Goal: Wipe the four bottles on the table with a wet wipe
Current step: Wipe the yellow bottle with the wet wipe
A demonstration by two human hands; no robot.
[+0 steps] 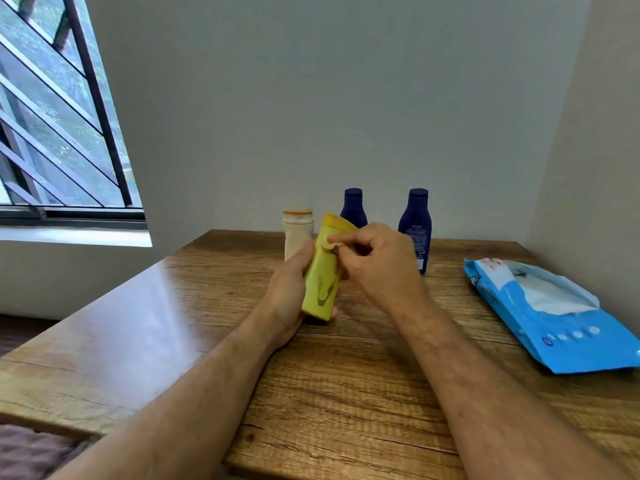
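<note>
My left hand point(289, 292) grips a yellow bottle point(323, 271) from its left side and holds it tilted above the wooden table point(173, 341). My right hand point(374, 261) pinches a small wad of wet wipe point(331, 244) against the bottle's upper part, near the cap. Behind them stand a cream bottle point(296, 233) with an orange-rimmed cap and two dark blue bottles point(353, 207) point(417, 226), all upright near the wall. The yellow bottle and my hand partly hide the left blue one.
A blue pack of wet wipes point(547, 317) lies open at the table's right side, a white wipe sticking out. A barred window point(59, 126) is on the left wall. The table's back edge meets the wall.
</note>
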